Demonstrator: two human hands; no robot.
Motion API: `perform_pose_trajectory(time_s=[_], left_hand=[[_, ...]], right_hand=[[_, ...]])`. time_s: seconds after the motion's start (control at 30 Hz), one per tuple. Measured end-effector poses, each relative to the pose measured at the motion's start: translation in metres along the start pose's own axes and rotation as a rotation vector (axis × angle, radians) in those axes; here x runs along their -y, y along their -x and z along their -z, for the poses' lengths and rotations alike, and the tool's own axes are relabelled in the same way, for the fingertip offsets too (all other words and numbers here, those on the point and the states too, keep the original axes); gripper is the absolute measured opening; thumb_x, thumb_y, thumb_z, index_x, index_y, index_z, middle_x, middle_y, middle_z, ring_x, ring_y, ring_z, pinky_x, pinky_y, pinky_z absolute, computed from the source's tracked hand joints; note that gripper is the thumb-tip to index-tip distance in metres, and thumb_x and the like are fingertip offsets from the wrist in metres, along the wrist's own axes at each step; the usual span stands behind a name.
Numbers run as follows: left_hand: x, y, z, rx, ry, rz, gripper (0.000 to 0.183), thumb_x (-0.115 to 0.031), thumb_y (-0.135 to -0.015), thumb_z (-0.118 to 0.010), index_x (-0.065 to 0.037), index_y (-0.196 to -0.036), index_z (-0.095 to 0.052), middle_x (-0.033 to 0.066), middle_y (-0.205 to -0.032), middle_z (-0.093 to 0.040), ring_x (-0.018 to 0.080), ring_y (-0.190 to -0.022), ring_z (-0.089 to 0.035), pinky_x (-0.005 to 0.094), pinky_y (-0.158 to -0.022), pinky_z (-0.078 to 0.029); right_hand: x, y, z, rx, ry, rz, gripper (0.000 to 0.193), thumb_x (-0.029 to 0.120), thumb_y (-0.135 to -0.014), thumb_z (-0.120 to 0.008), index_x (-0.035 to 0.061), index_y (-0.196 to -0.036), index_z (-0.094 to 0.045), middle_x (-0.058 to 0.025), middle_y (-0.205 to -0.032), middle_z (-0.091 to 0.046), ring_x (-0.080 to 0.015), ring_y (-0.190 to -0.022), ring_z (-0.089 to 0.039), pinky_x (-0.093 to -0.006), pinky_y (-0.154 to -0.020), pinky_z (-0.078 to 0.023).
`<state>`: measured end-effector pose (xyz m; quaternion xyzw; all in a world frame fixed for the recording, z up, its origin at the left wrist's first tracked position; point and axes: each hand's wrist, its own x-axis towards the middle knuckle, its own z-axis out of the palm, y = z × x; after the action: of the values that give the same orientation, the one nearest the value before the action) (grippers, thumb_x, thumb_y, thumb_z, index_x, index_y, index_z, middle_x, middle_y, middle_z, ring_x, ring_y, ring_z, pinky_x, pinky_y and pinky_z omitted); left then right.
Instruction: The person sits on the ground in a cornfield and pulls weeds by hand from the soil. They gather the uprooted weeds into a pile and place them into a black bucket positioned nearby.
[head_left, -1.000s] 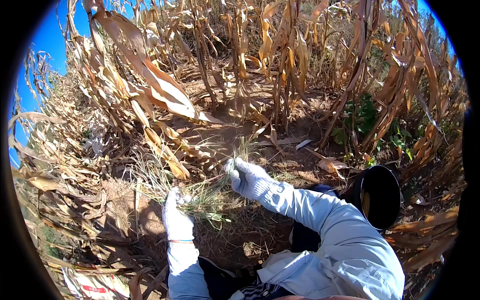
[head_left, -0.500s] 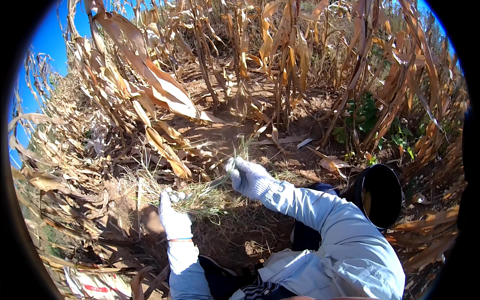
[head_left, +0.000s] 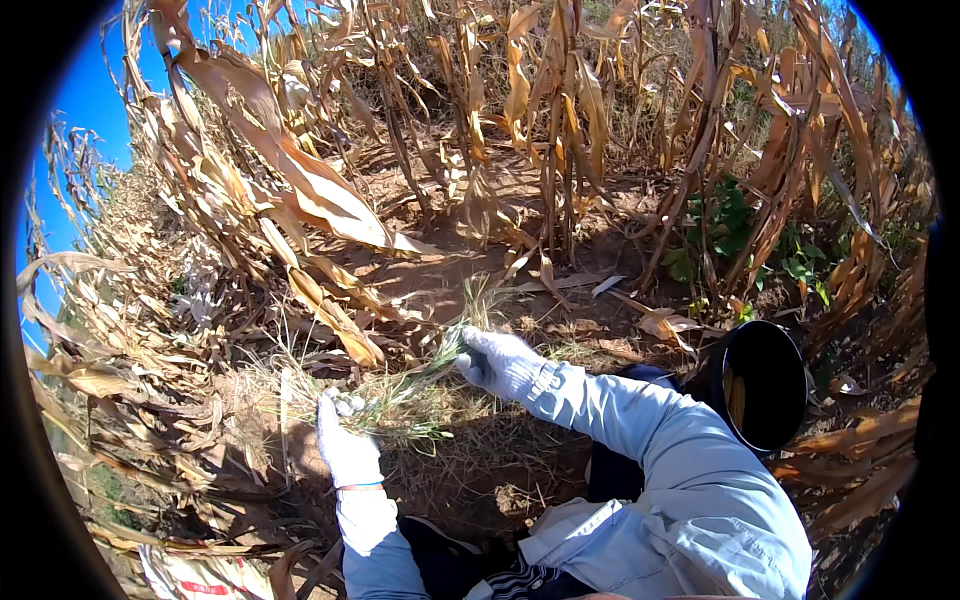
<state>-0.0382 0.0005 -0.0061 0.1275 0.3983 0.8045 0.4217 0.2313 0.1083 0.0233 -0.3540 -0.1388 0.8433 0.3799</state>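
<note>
A loose bunch of green and straw-coloured grass (head_left: 405,398) stretches between my two white-gloved hands, low over the ground. My left hand (head_left: 346,442) is closed round its left part, fingers curled and partly hidden by the stems. At the other end, my right hand (head_left: 495,362) pinches the stems, and their tips stick up past the fingers. Dry strands spread out to the left beyond my left hand.
Dry corn stalks (head_left: 560,130) stand ahead, and fallen husks lie at the left. A black bucket (head_left: 712,385) with yellow corn cobs (head_left: 736,400) stands by my right arm. A white sack (head_left: 205,578) with red marks lies at lower left. Green leaves (head_left: 725,215) grow at right.
My right hand has dropped slightly and turned, and the grass at its fingers stands more upright. The left hand keeps its hold. The whole view has shifted a little.
</note>
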Motion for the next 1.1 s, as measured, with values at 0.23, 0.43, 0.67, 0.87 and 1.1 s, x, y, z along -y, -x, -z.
perform_pose_trajectory(time_s=[0.23, 0.43, 0.67, 0.87, 1.1], left_hand=[[-0.009, 0.002, 0.000, 0.004, 0.026, -0.013, 0.025, -0.033, -0.111, -0.059, -0.010, -0.116, -0.068, -0.0017, -0.086, -0.053, 0.0172, -0.083, -0.059, 0.0419, -0.084, -0.056], [-0.017, -0.004, 0.010, -0.063, 0.010, -0.061, 0.023, -0.033, -0.110, -0.060, -0.011, -0.112, -0.067, -0.0016, -0.087, -0.053, 0.0166, -0.083, -0.059, 0.0430, -0.083, -0.057], [-0.048, -0.025, 0.051, -0.181, -0.047, -0.221, 0.026, -0.036, -0.106, -0.067, -0.012, -0.114, -0.068, -0.0025, -0.094, -0.053, 0.0148, -0.088, -0.059, 0.0363, -0.082, -0.052], [-0.068, -0.009, 0.039, -0.239, -0.121, -0.279, 0.032, -0.039, -0.105, -0.067, -0.011, -0.120, -0.069, -0.0028, -0.095, -0.054, 0.0140, -0.090, -0.058, 0.0362, -0.084, -0.049], [-0.074, -0.017, 0.054, -0.235, -0.089, -0.257, 0.035, -0.040, -0.105, -0.066, -0.009, -0.122, -0.068, -0.0008, -0.101, -0.054, 0.0148, -0.096, -0.057, 0.0379, -0.086, -0.052]], right_hand=[[-0.001, 0.001, 0.006, 0.052, 0.138, 0.044, 0.018, 0.025, -0.108, -0.066, 0.0081, -0.113, -0.062, -0.0048, -0.093, -0.067, -0.0155, -0.069, -0.069, -0.0255, -0.051, -0.058], [0.002, 0.007, -0.002, 0.021, 0.174, 0.035, 0.018, 0.025, -0.109, -0.065, 0.0076, -0.112, -0.064, -0.0031, -0.089, -0.067, -0.0140, -0.068, -0.069, -0.0236, -0.049, -0.056], [0.028, -0.012, 0.018, 0.084, -0.077, 0.169, 0.030, 0.029, -0.115, -0.048, 0.0109, -0.099, -0.066, 0.0007, -0.075, -0.064, -0.0107, -0.057, -0.057, -0.0236, -0.045, -0.047], [0.049, -0.013, 0.037, 0.021, -0.104, 0.321, 0.025, 0.027, -0.114, -0.052, 0.0102, -0.103, -0.067, -0.0012, -0.083, -0.070, -0.0107, -0.064, -0.065, -0.0237, -0.055, -0.058], [0.027, 0.005, 0.025, 0.215, 1.208, 0.329, 0.040, 0.035, -0.107, -0.064, 0.0086, -0.137, -0.062, -0.0102, -0.108, -0.074, -0.0201, -0.086, -0.072, -0.0363, -0.079, -0.061]])
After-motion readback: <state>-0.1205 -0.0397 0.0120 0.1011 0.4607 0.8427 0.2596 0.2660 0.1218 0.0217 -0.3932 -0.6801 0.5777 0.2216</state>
